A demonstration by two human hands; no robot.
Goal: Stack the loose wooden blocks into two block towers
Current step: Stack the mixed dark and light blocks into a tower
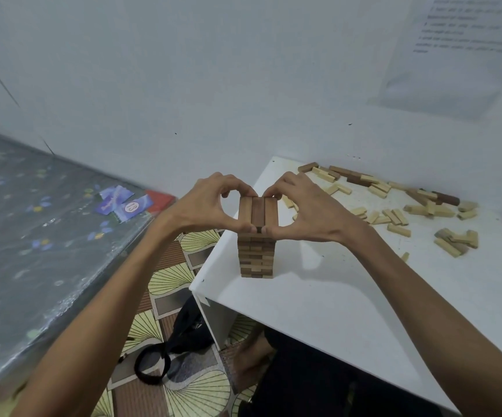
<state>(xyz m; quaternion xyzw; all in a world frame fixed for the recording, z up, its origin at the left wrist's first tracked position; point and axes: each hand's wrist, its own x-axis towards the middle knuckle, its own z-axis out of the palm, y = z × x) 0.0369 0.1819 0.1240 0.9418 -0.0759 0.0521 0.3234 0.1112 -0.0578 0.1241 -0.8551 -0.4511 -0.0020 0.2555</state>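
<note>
One tower of brown wooden blocks (256, 254) stands near the left edge of the white table (319, 299). Its top layer is three blocks (258, 212) lying side by side. My left hand (213, 206) pinches that layer's left side between curled fingers at the far end and thumb at the near end. My right hand (300, 206) pinches the right side the same way. Loose blocks (394, 206), light and dark, lie scattered over the far right of the table.
The table stands in a corner of white walls, with a printed sheet (454, 49) taped up at the right. A grey mattress (33, 230) with cards (123, 203) lies left. A black bag (180, 335) sits on the patterned floor.
</note>
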